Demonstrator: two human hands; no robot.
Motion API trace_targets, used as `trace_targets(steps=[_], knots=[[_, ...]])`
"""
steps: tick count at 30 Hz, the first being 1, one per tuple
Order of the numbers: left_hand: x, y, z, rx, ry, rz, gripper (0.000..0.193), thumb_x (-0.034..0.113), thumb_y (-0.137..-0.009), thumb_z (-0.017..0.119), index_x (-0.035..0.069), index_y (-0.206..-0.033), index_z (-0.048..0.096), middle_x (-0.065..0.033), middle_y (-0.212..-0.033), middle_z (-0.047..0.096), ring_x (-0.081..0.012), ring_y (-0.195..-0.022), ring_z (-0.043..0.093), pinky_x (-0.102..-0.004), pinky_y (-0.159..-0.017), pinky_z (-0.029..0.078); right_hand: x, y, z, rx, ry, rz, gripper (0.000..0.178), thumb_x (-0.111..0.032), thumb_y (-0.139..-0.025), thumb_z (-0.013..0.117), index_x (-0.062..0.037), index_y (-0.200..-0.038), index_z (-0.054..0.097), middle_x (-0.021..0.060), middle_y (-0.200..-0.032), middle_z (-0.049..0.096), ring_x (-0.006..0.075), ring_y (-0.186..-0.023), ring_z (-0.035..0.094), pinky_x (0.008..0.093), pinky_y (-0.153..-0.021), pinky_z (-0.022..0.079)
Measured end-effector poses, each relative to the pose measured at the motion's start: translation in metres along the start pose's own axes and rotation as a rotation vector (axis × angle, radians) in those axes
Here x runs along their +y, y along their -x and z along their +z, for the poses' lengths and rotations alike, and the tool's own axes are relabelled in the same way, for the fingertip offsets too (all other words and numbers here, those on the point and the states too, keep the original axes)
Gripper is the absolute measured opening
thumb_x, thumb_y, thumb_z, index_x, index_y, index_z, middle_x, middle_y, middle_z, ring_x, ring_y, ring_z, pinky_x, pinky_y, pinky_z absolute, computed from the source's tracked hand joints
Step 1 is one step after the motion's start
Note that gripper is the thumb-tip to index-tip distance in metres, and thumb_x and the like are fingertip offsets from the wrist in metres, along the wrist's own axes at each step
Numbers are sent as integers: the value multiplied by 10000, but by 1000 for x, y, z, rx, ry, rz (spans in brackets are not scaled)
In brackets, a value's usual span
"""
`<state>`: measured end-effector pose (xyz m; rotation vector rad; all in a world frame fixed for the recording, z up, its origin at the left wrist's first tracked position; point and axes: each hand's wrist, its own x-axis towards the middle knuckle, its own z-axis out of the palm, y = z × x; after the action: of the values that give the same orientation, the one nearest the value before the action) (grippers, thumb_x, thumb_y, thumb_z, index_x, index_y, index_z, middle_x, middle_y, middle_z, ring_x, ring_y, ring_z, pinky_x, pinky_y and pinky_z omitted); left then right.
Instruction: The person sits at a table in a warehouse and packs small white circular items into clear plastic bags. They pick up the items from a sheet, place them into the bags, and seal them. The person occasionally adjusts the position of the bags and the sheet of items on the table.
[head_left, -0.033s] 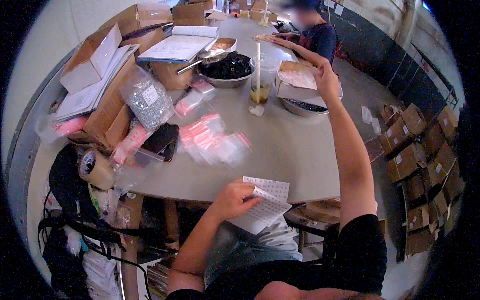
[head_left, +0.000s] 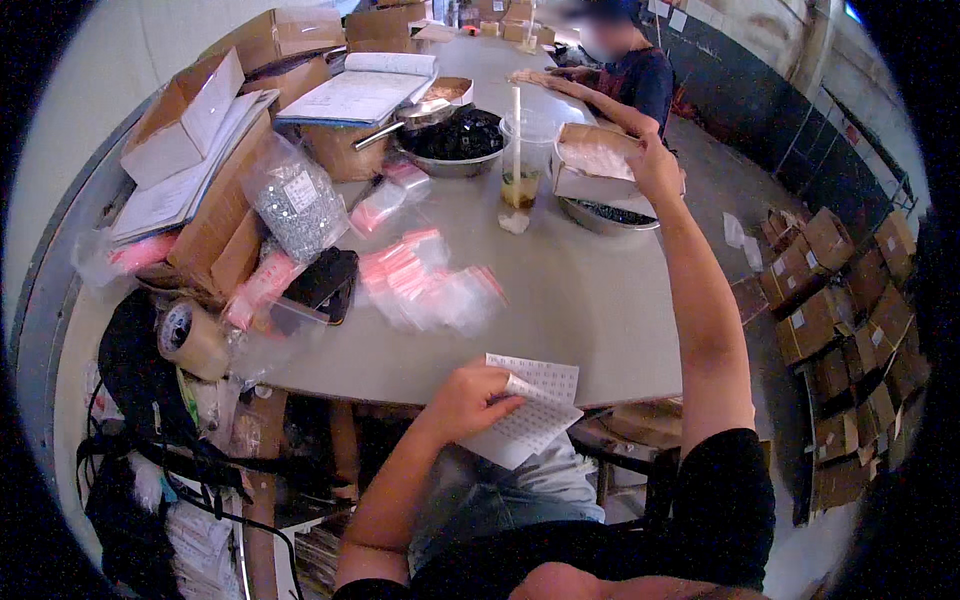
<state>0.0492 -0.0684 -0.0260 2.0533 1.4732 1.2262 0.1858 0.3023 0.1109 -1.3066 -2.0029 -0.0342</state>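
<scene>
My left hand is closed around folded white label sheets, printed in rows of small marks, near the table's front edge above my lap. My right arm stretches far forward. At its end my right hand is bent with its fingers together at the right side of an open white cardboard box. Clear plastic bags fill that box, which rests over a metal bowl of dark small parts. What the right fingertips pinch, if anything, is hidden. Several red-edged zip bags lie fanned on the table.
A plastic cup with a straw stands left of the box. Beyond are a bowl of black parts and a notebook. At left sit a bag of metal pieces and a tape roll. A co-worker sits at the far right.
My right hand has shifted very slightly at the box's right side. My left hand and the label sheets stay in place.
</scene>
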Motion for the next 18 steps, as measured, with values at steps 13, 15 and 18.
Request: trace_targets(steps=[13,15,18], knots=[[5,-4,-5,-54,85,94,151,160,-758,726,36,-817,663,-118,-853,675,-322,-790,630,-385,-725,498,-119,183,78,-722,-278,-941,634,-471,-900,510,-101,-1399,384,153,-1473,332,381,-1342,321,546,-1068,280],[6,-1,-5,-57,112,99,151,158,-751,733,36,-805,664,-115,-857,678,-315,-791,634,-385,-721,499,-138,201,77,-734,-147,-873,736,-585,-886,461,-138,-1450,309,116,-1528,252,391,-1371,267,628,-1057,238],[5,0,-6,-70,133,106,154,158,-746,738,32,-793,663,-113,-872,681,-308,-793,638,-386,-721,500,-136,210,62,-715,-124,-1046,748,-637,-887,395,-181,-1468,279,96,-1538,235,378,-1390,238,642,-1061,209]])
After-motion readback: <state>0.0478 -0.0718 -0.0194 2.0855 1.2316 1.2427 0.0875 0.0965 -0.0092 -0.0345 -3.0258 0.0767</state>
